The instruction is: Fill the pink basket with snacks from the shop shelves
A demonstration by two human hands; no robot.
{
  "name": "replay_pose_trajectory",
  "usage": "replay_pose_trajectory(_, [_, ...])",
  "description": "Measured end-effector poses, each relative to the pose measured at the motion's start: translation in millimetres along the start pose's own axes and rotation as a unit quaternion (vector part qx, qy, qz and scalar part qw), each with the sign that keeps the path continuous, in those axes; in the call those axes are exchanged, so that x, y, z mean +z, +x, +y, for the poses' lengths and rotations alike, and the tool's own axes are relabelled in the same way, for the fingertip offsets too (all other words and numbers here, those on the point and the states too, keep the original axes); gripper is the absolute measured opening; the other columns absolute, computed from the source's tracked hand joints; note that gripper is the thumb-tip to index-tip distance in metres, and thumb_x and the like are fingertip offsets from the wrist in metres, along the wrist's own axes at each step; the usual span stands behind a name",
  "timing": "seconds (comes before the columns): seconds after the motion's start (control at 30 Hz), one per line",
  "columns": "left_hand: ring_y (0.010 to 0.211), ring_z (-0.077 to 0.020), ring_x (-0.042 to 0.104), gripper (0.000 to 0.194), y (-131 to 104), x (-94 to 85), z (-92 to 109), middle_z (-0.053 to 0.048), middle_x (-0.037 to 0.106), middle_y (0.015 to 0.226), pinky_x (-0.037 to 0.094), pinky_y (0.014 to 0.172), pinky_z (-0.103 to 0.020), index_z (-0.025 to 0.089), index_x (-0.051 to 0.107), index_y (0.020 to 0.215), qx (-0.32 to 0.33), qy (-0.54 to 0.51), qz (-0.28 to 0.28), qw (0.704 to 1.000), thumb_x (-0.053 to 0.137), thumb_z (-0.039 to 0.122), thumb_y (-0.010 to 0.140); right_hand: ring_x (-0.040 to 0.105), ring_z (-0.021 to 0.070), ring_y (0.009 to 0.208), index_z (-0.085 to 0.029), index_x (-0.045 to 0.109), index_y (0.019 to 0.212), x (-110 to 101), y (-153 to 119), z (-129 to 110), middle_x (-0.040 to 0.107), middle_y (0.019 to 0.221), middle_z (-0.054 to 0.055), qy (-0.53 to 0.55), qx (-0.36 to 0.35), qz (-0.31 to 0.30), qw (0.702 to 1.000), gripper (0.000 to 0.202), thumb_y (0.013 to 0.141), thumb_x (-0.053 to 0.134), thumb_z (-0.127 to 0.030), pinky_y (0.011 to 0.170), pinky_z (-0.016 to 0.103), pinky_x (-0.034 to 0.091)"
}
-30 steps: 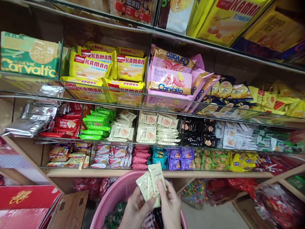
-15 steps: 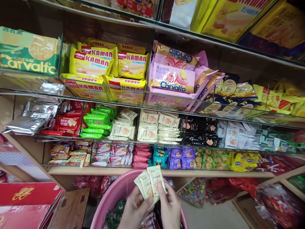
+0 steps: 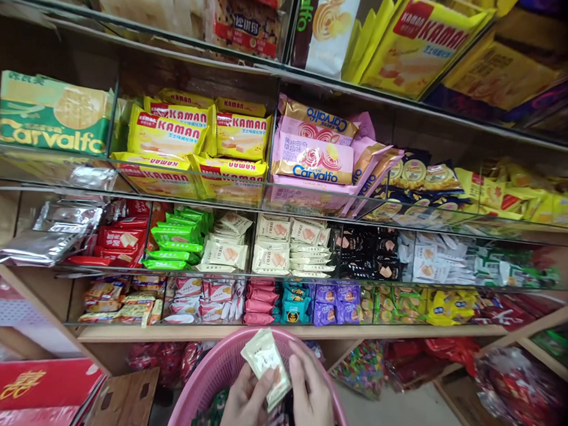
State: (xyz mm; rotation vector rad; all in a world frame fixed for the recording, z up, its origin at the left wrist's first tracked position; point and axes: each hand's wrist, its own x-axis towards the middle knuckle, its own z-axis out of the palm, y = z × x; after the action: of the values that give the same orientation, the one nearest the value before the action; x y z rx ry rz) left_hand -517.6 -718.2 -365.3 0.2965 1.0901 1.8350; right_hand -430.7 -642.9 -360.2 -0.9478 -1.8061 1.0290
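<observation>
Two or more cream snack packets (image 3: 266,356), overlapping, are pinched between the thumb and fingers of my left hand (image 3: 246,401). My right hand (image 3: 311,388) is just to the right of the packets, its fingers extended and apart from the thumb; whether a fingertip touches their edge is hard to tell. Both hands are over a pink basket (image 3: 199,371), which holds dark green and dark red wrapped items, partly hidden by my hands. Similar cream packets (image 3: 270,256) are stacked on the shelf ahead.
Glass-fronted shelves carry yellow packs (image 3: 168,131), pink packs (image 3: 314,152), green packets (image 3: 176,234) and black packets (image 3: 369,253). A wooden ledge (image 3: 168,334) runs behind the basket. Red boxes (image 3: 36,384) and a wooden stool (image 3: 123,400) stand at the lower left.
The packets, earlier fanned out between both hands, are now stacked closer in my left hand. My right hand has let go of them and opened. The view has tilted slightly upward.
</observation>
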Motion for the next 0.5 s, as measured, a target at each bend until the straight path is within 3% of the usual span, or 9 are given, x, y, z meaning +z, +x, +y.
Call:
replay_pose_trajectory(0.13, [0.086, -0.0279, 0.066, 0.06, 1, -7.2, -3, -0.01, 0.072, 0.092, 0.052, 0.079, -0.035, 0.019, 0.066, 0.106, -0.032, 0.019, 0.027, 0.999, 0.077, 0.052, 0.057, 0.054, 0.0223, 0.113, -0.024, 0.06, 0.114, -37, 63, -37, 0.061, 0.12, 0.008, -0.082, -0.154, 0.006, 0.985, 0.031, 0.087, 0.049, -0.034, 0.098, 0.039, 0.043])
replay_pose_trajectory(0.27, [0.088, -0.0271, 0.066, 0.057, 2, -6.4, -7, -0.011, 0.072, 0.092, 0.051, 0.08, -0.036, 0.018, 0.066, 0.102, -0.029, -0.041, 0.011, 0.999, 0.079, 0.048, 0.056, 0.053, 0.0199, 0.111, -0.021, 0.057, 0.116, -57, 141, -81, 0.062, 0.115, 0.008, -0.188, -0.348, 0.007, 0.918, 0.031, 0.09, 0.042, -0.028, 0.099, 0.038, 0.04])
replay_pose_trajectory(0.37, [0.09, -0.0259, 0.065, 0.055, 2, -4.4, -7, -0.011, 0.072, 0.093, 0.05, 0.081, -0.034, 0.018, 0.066, 0.099, -0.021, -0.078, 0.014, 0.997, 0.081, 0.045, 0.054, 0.048, 0.0204, 0.117, -0.017, 0.052, 0.122, -56, 188, -99, 0.057, 0.123, 0.01, -0.308, -0.369, -0.027, 0.877, 0.037, 0.093, 0.033, -0.029, 0.102, 0.037, 0.036])
replay_pose_trajectory(0.5, [0.086, -0.0254, 0.066, 0.061, 2, -6.3, -7, -0.011, 0.073, 0.088, 0.051, 0.075, -0.032, 0.017, 0.067, 0.101, -0.014, -0.056, 0.028, 0.998, 0.082, 0.049, 0.05, 0.052, 0.0241, 0.112, -0.016, 0.048, 0.125, -47, 226, -106, 0.058, 0.123, 0.012, -0.471, -0.314, -0.074, 0.821, 0.038, 0.093, 0.033, -0.031, 0.095, 0.036, 0.039])
